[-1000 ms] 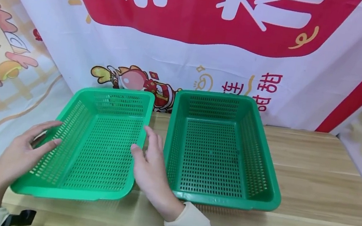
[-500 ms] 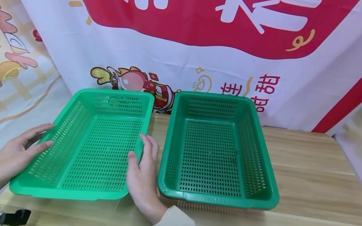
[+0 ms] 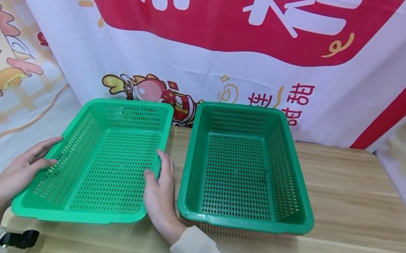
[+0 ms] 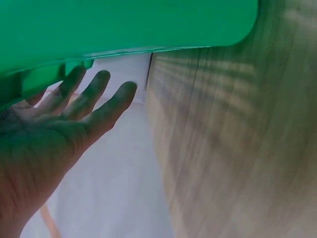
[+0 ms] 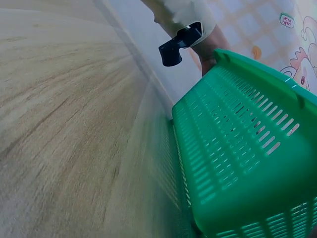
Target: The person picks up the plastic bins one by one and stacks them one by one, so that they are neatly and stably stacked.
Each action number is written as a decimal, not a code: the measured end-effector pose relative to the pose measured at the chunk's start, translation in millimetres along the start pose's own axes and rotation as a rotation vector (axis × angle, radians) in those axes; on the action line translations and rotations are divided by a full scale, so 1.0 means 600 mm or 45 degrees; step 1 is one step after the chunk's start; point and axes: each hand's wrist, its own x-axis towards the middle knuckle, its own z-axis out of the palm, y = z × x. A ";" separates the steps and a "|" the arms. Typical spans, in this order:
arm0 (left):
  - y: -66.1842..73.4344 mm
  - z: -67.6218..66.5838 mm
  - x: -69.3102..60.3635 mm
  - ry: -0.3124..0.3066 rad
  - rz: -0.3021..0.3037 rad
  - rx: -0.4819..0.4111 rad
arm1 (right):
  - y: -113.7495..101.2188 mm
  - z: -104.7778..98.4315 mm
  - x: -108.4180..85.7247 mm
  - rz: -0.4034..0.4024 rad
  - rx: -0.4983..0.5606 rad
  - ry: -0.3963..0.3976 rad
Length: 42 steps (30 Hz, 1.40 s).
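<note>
A light green perforated plastic basket [image 3: 75, 217] sits on the left of the table, slightly askew. My left hand [image 3: 20, 171] holds its left rim, thumb over the inner side. In the left wrist view that hand's fingers [image 4: 101, 111] extend beneath the rim of the basket [image 4: 124, 25]. At the opposite side, my right hand [image 3: 160, 199] grips the right rim between thumb and fingers. The right wrist view shows the slotted wall of the basket [image 5: 237, 148] and the left forearm's black strap [image 5: 181, 44]; the right hand is hidden there. Both baskets contain nothing visible.
A darker green basket [image 3: 243, 224] stands just to the right, with a narrow gap between the two. Wooden tabletop [image 3: 362, 220] extends to the right. Behind rises a red and white printed cloth [image 3: 211, 71]; another patterned cloth [image 3: 47, 90] hangs at the left.
Both hands have moved onto the light green basket's rims: the left outward to the left, the right down and slightly left, its thumb and fingers closing on the edge. The baskets have barely shifted.
</note>
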 end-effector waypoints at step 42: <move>-0.039 -0.016 0.008 -0.227 0.183 -0.673 | -0.002 -0.001 0.004 0.069 0.119 -0.008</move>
